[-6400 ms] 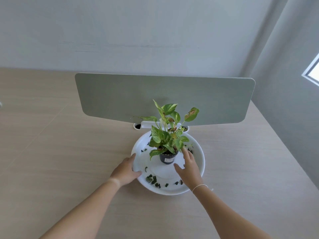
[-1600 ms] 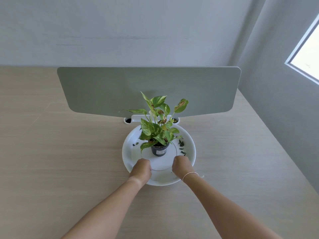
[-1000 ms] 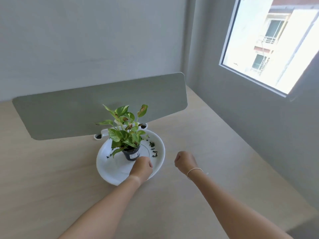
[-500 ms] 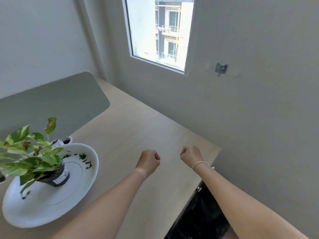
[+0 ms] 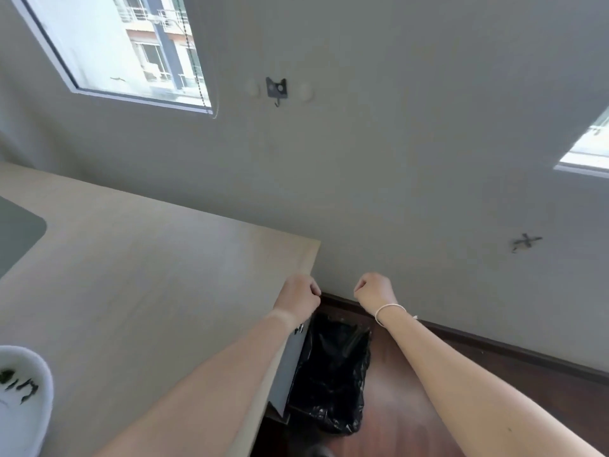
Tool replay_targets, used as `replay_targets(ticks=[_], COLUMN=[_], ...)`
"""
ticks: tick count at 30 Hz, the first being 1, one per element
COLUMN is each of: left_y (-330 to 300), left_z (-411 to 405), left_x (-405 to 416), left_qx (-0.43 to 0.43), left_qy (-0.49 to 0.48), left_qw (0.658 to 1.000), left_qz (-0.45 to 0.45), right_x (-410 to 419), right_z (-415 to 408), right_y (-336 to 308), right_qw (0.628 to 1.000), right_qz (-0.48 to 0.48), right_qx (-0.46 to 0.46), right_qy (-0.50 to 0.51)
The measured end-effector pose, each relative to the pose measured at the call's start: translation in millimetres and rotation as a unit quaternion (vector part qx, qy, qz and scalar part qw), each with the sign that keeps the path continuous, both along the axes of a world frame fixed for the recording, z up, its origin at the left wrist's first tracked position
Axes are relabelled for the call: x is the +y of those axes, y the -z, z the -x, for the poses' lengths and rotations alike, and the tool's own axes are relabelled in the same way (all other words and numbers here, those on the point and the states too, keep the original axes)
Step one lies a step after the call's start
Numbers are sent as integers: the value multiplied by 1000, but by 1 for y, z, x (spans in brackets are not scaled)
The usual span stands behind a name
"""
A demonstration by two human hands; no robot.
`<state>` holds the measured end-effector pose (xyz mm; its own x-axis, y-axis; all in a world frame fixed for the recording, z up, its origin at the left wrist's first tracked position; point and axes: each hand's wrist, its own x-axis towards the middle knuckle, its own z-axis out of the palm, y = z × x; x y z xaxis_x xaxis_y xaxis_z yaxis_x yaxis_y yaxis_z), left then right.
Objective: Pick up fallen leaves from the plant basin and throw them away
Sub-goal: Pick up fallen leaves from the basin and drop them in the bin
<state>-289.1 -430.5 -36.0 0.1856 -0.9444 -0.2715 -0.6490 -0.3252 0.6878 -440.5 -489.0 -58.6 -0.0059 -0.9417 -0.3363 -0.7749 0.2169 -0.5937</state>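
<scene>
My left hand (image 5: 298,293) is a closed fist at the table's right corner, above the edge of the bin. My right hand (image 5: 374,291), with a thin white bracelet on the wrist, is a closed fist beside it, off the table and above the floor by the wall. The leaves I gathered are hidden inside both fists. Below the hands stands a bin lined with a black bag (image 5: 333,374), its mouth open. The white plant basin (image 5: 44,380) shows at the lower left edge, with a few dark leaf bits (image 5: 19,387) in it. The plant is out of view.
The pale wooden table (image 5: 148,275) ends at a corner beside the bin. A grey wall with a dark skirting board (image 5: 494,344) stands right behind the bin. The grey desk panel (image 5: 16,235) is at the left edge, and the floor is dark wood.
Both fists left the basin and swung right, past the table corner, to above the black-bagged bin. My view turned right with them, so the plant dropped out of sight.
</scene>
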Motion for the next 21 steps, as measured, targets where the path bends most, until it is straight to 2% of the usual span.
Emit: replay_targets(ticks=[5,12,21], left_y=[21,32,16], left_z=[15,16,-2], left_x=[-4,-4,-3], left_qx=[13,36,41], left_qy=[46,90,58], left_qw=[998,993,996], left_qz=[-41,-74,-44], right_x=[12,20,13], right_z=[9,13,1], right_y=[27,37,20], right_qw=[999,997,998], right_qz=[-31,-66,-44], right_qx=[-22,-8,-26], right_qy=[36,38,27])
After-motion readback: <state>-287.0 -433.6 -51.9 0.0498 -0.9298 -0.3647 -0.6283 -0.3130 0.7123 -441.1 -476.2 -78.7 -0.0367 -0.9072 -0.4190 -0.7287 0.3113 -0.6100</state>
